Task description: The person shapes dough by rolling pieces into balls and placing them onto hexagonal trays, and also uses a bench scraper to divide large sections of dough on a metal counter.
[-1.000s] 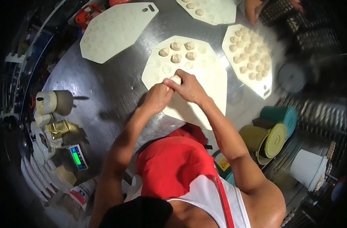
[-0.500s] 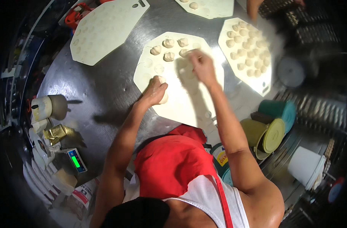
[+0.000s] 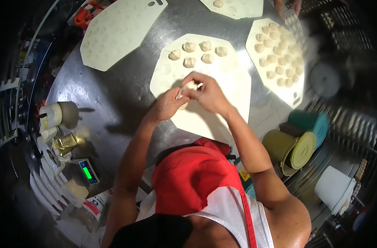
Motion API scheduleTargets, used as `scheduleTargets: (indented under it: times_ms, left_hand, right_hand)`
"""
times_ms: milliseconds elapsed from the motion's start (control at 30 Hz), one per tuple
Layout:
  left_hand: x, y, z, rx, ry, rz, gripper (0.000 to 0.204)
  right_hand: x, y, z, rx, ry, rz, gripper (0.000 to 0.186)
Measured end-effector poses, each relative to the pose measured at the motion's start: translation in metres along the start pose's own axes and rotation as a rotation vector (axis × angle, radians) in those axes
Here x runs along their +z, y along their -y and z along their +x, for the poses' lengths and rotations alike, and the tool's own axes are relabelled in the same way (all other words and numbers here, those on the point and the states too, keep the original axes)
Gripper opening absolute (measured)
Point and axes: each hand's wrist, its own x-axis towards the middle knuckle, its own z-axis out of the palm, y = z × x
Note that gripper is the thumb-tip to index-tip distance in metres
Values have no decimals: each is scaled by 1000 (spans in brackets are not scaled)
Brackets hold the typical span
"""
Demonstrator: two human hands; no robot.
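Both my hands meet over the near part of a pale octagonal board (image 3: 221, 111). My left hand (image 3: 167, 104) is wrapped round a lump of dough (image 3: 189, 87), part of which shows below the fingers. The thumb and fingers of my right hand (image 3: 209, 94) pinch the top of that same lump. Several rough dough pieces stand in rows on the far side of the board, among them a dough piece (image 3: 189, 62) just beyond my hands. Shallow round marks show on the board's left side.
A board full of dough balls (image 3: 279, 62) lies at the right, another pale board (image 3: 114, 33) at the far left. A scale with a green display (image 3: 87, 172) and a cup (image 3: 50, 115) stand left. Lidded buckets (image 3: 302, 149) sit right. Another person's hand (image 3: 295, 5) shows at the far right.
My right hand has come back from the far row to the dough in my left hand. A dough piece now stands alone at that row's right end.
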Motion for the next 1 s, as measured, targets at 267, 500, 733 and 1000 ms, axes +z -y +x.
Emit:
scheduleTargets:
  times_ms: [267,500,733,1000]
  left_hand:
    - [29,-17,-44,-93,-90,509,30]
    - [4,106,-7,529,-334,457,25]
    - [5,80,-12,-68,-204,318,51]
    - [14,35,-23,-180,-232,24,66]
  right_hand:
    - [47,15,-29,-14,-182,-272,40]
    - [117,35,-51,-369,-53,-213,25]
    - [-12,-57,14,-86,-484,-298,31]
    - [-1,-38,2,61,-325,-215,56]
